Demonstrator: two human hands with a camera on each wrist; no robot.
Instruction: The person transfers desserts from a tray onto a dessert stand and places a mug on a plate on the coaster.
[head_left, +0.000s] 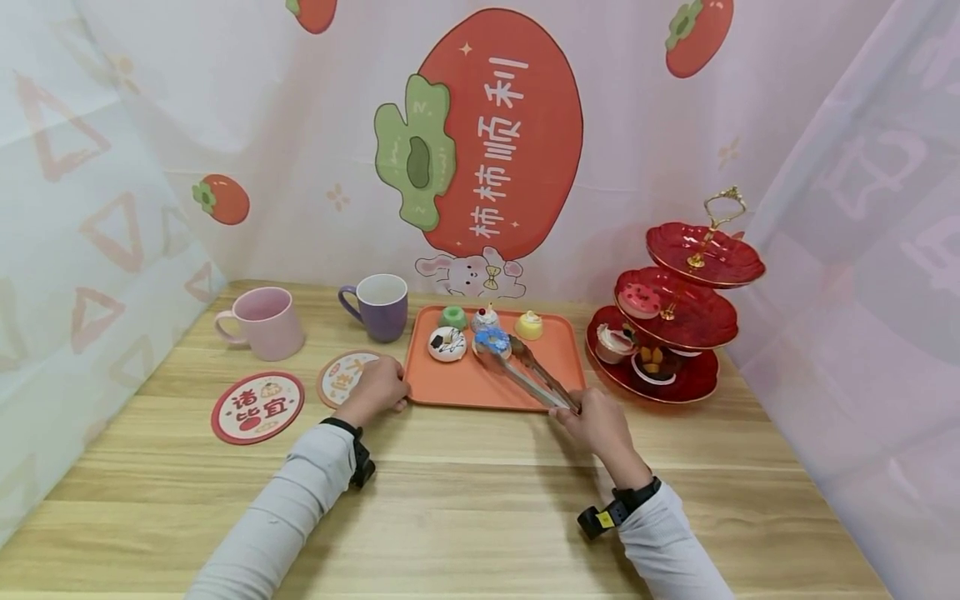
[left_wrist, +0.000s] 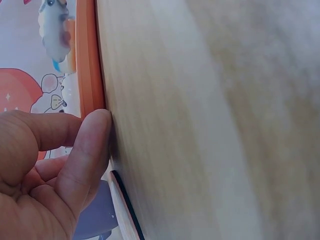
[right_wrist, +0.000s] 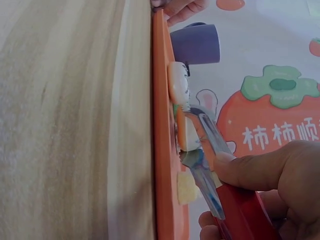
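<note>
A: Tongs [head_left: 525, 371]?
B: Metal, red-handled, lying slantwise over the orange tray [head_left: 465, 387], tips open around the blue-topped pastry [head_left: 492, 339].
A: Tray position?
B: Flat on the table, mid-width, nearer the back edge. Pastry sits in its back half, beside a white-and-black one [head_left: 447, 343].

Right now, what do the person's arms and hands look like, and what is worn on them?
Both arms wear long, light grey sleeves that end at the wrists. The left hand and the right hand are bare, with no gloves or rings visible. Each wrist carries a black band with a small black device clipped to it; the one on the right wrist has a small yellow mark.
</note>
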